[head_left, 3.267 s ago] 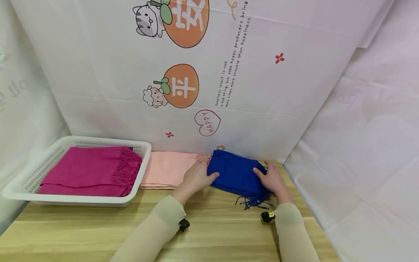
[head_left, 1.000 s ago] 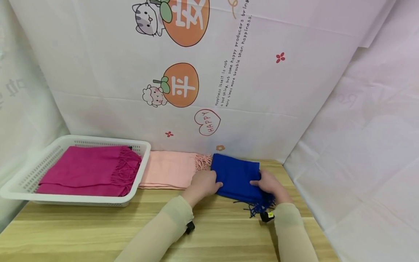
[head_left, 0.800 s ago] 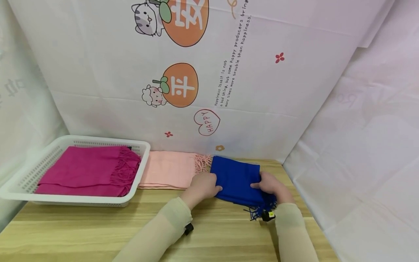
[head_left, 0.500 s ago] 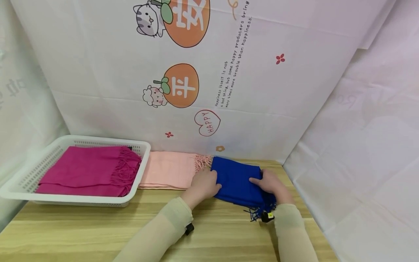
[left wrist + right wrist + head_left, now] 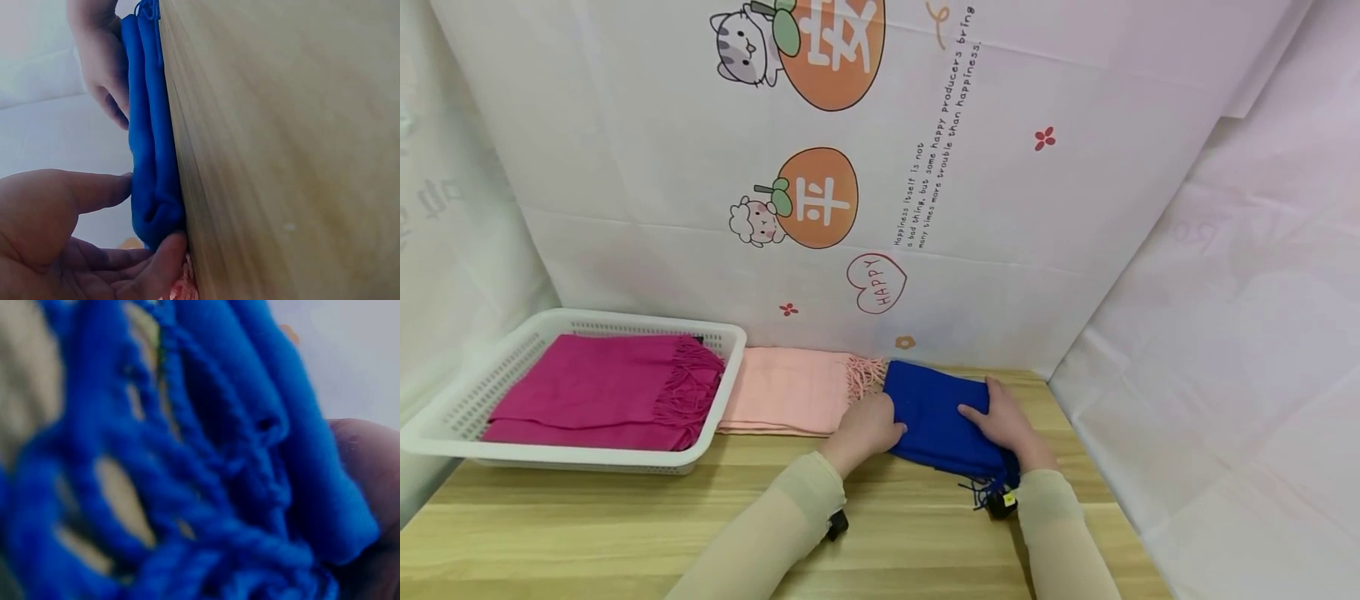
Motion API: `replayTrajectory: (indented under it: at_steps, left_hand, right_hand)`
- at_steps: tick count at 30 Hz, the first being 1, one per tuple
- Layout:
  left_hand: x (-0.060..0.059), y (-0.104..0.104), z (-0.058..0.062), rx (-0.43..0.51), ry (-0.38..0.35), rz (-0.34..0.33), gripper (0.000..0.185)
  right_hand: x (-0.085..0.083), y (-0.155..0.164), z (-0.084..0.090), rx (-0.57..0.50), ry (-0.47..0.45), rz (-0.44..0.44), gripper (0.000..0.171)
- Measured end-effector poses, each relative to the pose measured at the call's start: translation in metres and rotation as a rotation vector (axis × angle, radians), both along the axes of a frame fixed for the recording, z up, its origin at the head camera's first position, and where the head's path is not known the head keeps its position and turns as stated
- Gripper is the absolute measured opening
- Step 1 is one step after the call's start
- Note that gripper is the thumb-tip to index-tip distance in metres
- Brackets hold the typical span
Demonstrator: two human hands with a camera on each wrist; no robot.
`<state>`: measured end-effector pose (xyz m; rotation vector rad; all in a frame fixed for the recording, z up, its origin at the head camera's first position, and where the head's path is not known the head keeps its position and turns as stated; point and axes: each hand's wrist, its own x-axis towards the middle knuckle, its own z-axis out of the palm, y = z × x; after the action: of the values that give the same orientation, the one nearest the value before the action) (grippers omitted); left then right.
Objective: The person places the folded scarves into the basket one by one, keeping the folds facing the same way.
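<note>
A folded blue scarf (image 5: 942,417) lies on the table at the right, its fringe toward the near right. My left hand (image 5: 867,427) pinches its left edge, thumb on top and fingers at the side and low against the table, as the left wrist view shows. At the right edge my right hand (image 5: 1006,423) holds the scarf, thumb laid over the top and fingers around the far side. Twisted blue fringe (image 5: 206,506) fills much of the right wrist view and hides most of that hand. A folded pink scarf (image 5: 790,390) lies just left of the blue one.
A white plastic basket (image 5: 587,458) stands at the left with a folded magenta scarf (image 5: 595,383) in it. Its right side meets the pink scarf. A printed white cloth (image 5: 970,292) hangs behind the wooden table (image 5: 887,533), and white cloth also bounds the right side.
The blue scarf has come a little nearer and now leaves the pink fringe uncovered. My left hand has moved right to its edge. The right hand has lately shifted slightly left.
</note>
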<state>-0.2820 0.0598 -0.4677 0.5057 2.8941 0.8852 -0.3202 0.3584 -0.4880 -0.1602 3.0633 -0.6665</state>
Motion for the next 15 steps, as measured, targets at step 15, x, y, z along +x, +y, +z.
replayTrajectory:
  at_steps: [15]
  left_hand:
    - [-0.005, 0.005, -0.008, 0.080, -0.038, 0.008, 0.039]
  right_hand:
    - [0.007, -0.008, 0.014, -0.024, -0.101, -0.003, 0.072]
